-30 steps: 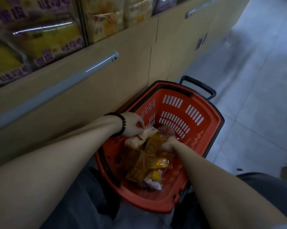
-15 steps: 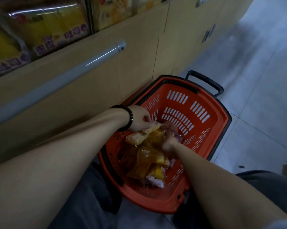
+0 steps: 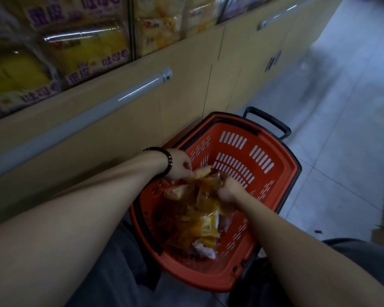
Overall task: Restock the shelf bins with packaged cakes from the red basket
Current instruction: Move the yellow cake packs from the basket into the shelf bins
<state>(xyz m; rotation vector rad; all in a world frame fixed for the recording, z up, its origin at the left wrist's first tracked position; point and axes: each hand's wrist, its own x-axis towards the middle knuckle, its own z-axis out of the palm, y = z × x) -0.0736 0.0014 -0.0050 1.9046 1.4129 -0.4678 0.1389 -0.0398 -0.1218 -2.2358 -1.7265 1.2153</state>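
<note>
The red basket point(image 3: 281, 171) stands on the floor against the cabinet, holding several yellow and pink packaged cakes point(image 3: 199, 224) in a loose heap. My left hand point(image 3: 180, 166), with a dark bead bracelet on the wrist, pinches a small yellow cake packet point(image 3: 202, 172) at the top of the heap. My right hand point(image 3: 229, 189) grips a bunch of yellow packets from the right side of the heap. Above, the shelf bins point(image 3: 93, 49) behind clear fronts hold large yellow packaged cakes.
A beige cabinet front point(image 3: 186, 89) with a grey rail point(image 3: 129, 94) runs below the bins. The basket's black pull handle point(image 3: 268, 120) sticks out at its far end. Grey tiled floor point(image 3: 332, 129) stretches to the right. My dark trouser legs flank the basket.
Both hands stay in the basket; the right hand has gathered more yellow packets and lifted them slightly. The view has tilted up, showing more of the shelf bins.
</note>
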